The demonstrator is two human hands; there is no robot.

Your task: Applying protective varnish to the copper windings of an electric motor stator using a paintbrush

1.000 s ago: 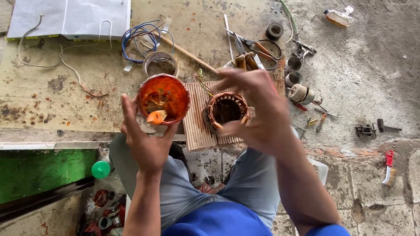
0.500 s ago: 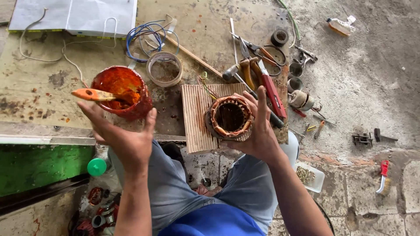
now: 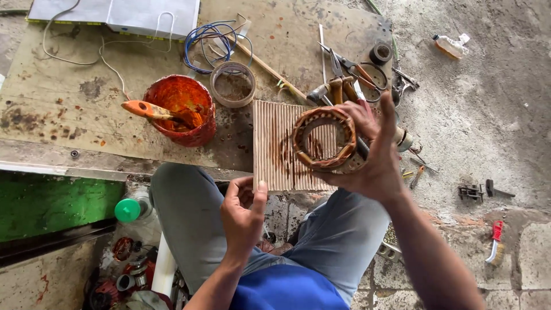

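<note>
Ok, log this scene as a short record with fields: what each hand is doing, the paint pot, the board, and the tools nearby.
right hand: right hand holds a ring-shaped wound motor stator, lifted over the ribbed board
left hand: left hand empty, fingers curled, above the lap, below the board's near edge
pot: red pot stands on the work sheet, left of the board
brush: orange-handled brush rests across the pot rim, bristles inside
tools: pliers and scissors behind the stator; blue wire coil beyond the pot
</note>
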